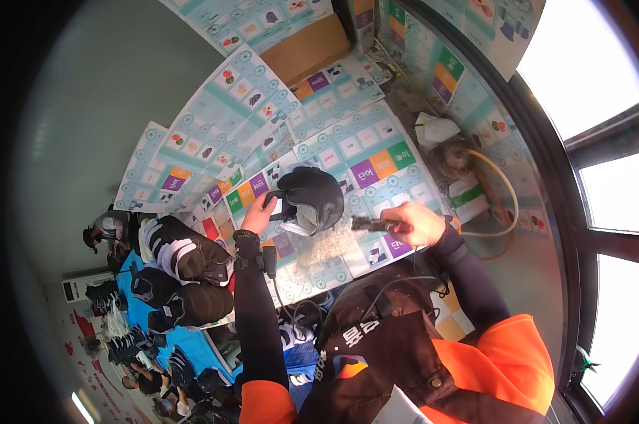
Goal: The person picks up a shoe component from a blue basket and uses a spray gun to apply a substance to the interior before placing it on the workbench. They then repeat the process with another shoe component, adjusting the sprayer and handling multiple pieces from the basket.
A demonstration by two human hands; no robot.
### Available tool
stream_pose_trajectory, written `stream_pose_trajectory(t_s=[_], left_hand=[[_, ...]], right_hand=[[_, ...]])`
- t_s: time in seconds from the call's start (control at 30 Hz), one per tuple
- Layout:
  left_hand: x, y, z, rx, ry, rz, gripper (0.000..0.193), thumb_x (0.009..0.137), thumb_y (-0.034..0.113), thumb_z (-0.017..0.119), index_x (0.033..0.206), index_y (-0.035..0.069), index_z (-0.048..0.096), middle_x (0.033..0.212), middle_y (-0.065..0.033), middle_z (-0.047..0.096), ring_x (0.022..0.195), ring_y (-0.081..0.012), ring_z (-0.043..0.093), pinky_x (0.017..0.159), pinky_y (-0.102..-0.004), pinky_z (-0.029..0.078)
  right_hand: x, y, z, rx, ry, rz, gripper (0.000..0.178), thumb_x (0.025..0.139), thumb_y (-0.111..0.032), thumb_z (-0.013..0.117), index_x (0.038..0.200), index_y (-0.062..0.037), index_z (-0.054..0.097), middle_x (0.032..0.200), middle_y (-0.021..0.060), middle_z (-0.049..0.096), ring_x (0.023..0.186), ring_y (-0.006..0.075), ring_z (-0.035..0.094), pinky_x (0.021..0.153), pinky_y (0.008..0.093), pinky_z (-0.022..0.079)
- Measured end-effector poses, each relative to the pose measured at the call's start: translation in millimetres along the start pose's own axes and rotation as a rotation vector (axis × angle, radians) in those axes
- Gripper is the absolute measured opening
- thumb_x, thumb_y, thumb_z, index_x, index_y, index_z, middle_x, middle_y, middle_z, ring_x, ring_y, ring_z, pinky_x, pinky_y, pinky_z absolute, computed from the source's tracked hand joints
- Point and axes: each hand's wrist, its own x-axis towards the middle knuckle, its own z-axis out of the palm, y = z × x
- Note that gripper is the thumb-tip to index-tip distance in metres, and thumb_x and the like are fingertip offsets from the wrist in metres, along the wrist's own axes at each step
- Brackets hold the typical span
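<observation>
Over the patterned board-covered table [319, 265], my left hand [258, 215] grips the left edge of a black cap [319, 194]. The cap is tilted so that part of its pale grey-white inside shows, and a small white label sits near my fingers. To the right of the cap, apart from it, my right hand [418, 222] is wrapped round a short dark tool [369, 224] with some red on it. The tool's blunt end points left toward the cap; its exact kind is not clear. A dusty, pale patch marks the table just below the cap.
Piled caps [196, 258] lie on a blue-covered table [128, 279] to my left. Printed boards [213, 134] stand as screens at the far side. A yellow hose [513, 191] curves at the right near a window frame [574, 169]. Other people work at the far left.
</observation>
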Motion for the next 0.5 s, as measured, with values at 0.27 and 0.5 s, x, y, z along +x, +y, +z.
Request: stream_pose_trajectory(t_s=[0.27, 0.5], left_hand=[[-4.9, 28.7, 15.1, 0.107, -0.076, 0.096, 0.026, 0.104, 0.012, 0.064, 0.128, 0.006, 0.069, 0.114, -0.0034, 0.073, 0.105, -0.0113, 0.064, 0.095, -0.0284, 0.05], [-6.3, 39.1, 22.3, 0.272, -0.117, 0.13, 0.026, 0.102, 0.011, 0.065, 0.127, 0.009, 0.07, 0.116, -0.009, 0.075, 0.106, -0.019, 0.069, 0.096, -0.0316, 0.051]], right_hand=[[9.6, -4.0, -8.0, -0.06, -0.066, -0.013, 0.014, 0.077, -0.014, 0.066, 0.087, -0.006, 0.062, 0.067, 0.0192, 0.061, 0.071, 0.0446, 0.064, 0.065, 0.0521, 0.048], [22.1, 5.1, 0.1, -0.019, -0.002, -0.035, 0.011, 0.078, -0.01, 0.063, 0.087, -0.0049, 0.062, 0.066, 0.0202, 0.058, 0.068, 0.0448, 0.06, 0.061, 0.05, 0.045]])
